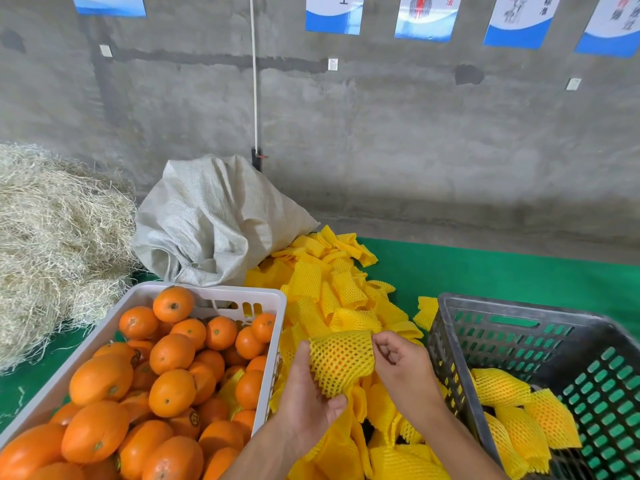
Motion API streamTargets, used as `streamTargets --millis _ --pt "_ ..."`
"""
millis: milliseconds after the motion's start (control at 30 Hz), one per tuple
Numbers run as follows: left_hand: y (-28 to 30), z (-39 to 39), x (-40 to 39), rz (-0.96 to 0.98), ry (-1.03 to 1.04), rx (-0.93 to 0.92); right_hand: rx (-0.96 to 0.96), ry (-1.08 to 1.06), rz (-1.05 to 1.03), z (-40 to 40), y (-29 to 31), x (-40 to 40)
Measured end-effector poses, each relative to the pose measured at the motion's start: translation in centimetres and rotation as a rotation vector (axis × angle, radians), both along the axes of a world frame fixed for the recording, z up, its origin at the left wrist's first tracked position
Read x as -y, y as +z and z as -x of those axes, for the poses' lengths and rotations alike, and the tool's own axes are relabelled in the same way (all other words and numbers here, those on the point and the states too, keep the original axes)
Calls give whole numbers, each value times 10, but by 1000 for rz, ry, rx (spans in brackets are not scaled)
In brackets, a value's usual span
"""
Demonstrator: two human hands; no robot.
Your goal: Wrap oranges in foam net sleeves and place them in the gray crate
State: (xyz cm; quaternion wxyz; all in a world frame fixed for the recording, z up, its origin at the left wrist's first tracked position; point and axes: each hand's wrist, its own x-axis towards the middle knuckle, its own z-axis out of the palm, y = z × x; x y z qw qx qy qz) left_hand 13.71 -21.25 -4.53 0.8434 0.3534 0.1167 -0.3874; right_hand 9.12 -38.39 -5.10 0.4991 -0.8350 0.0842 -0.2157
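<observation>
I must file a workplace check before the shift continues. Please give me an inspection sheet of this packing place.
Surface: green mat, bare at the back right.
Job's things: white crate heaped with bare oranges; gray crate with several wrapped oranges; loose pile of yellow foam sleeves between the crates.
Clutter: woven sack; straw heap.
Grips: left hand holds a sleeved orange; right hand pinches the sleeve's edge.
Cables: white cord down the wall.
Surroundings: concrete wall, blue-white posters.
</observation>
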Motion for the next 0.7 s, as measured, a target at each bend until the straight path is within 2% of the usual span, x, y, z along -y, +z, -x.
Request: streamTargets --millis 100,200,400,433,567,700 --pt "0 3 0 36 14 -13 -23 78 52 2 1 2" --pt "0 1 0 80 33 -28 54 152 145 4 8 0" --pt "5 -2 -2 189 55 -69 30 107 550 9 20 -6" --pt "6 -2 -2 208 41 -76 22 111 534 9 20 -7" --pt "4 -1 0 64 29 -35 -129 178 -1 10 24 -17" --pt "-2 2 1 -101 89 189 -134 163 80 7 12 -13"
